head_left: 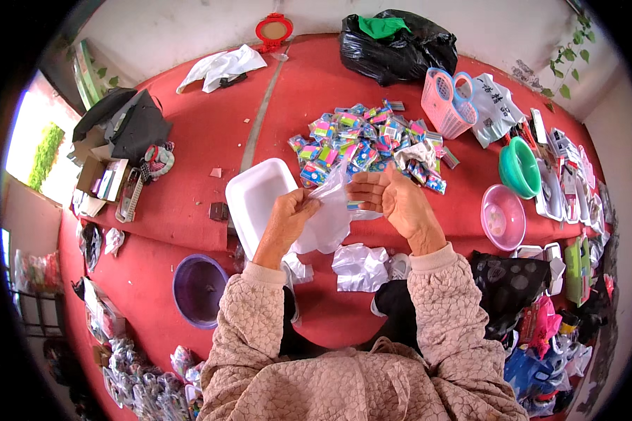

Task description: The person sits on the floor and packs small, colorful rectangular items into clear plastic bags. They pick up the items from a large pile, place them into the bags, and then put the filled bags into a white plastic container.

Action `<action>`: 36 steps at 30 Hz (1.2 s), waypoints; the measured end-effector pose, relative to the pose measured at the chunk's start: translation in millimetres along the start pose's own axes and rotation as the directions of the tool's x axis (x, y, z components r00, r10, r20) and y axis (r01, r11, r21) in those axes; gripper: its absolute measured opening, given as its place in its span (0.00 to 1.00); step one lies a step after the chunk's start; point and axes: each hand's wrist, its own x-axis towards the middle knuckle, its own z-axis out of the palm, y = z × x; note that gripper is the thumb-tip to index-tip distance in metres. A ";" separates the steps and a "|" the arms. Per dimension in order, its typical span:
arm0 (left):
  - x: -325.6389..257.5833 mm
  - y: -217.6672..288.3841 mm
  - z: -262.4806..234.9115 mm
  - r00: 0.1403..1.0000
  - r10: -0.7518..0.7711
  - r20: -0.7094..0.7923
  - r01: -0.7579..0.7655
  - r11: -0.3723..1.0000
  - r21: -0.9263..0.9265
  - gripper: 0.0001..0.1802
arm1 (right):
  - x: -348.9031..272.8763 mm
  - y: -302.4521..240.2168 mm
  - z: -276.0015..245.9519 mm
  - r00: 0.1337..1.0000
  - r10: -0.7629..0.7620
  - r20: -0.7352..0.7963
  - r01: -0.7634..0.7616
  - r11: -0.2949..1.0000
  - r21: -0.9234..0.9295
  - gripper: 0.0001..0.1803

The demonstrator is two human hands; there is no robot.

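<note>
My left hand (286, 219) pinches a clear plastic bag (330, 219) at its upper left edge. The thin bag hangs loosely between my hands. My right hand (400, 203) is beside the bag's right side, fingers stretched toward it and thumb raised; whether the fingertips touch the film is hard to see. Just beyond lies a heap of small colourful packets (361, 137) in blue, pink and green. A white plastic basin (260, 175) stands to the left, partly behind my left hand. Below the hands, a flat whitish plastic bag (360, 266) lies near my feet.
Purple basin (200, 291) stands left on the red floor. At right are a pink basket (446, 105), a green bowl (519, 168) and a pink basin (503, 217). A black sack (400, 52) leans against the back wall. Cartons (102, 179) and bags sit far left.
</note>
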 end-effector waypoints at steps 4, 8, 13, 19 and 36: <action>1.1 -3.2 0.2 0.999 -0.043 0.007 0.043 0.999 -0.016 0.07 | 1.1 -0.1 -6.0 0.992 -0.017 0.127 -0.003 0.988 0.152 0.43; 4.2 -9.9 0.3 0.997 -0.071 -0.002 0.071 0.997 -0.039 0.07 | 0.1 -1.2 -5.0 0.995 -0.048 0.088 0.038 0.993 0.111 0.44; 2.3 -7.8 1.4 0.999 -0.039 0.029 0.041 0.995 -0.090 0.06 | 4.0 2.5 -5.2 0.994 -0.050 0.095 0.046 0.998 0.044 0.43; 1.7 -9.5 15.7 0.978 0.195 0.079 -0.210 0.931 0.298 0.08 | 3.2 23.5 10.9 0.982 -0.160 -0.095 0.066 0.775 -0.629 0.17; -9.8 -14.0 34.2 0.976 0.195 -0.097 -0.181 0.974 0.132 0.10 | 15.8 43.4 11.9 0.935 -0.295 -0.199 0.216 0.914 -0.343 0.05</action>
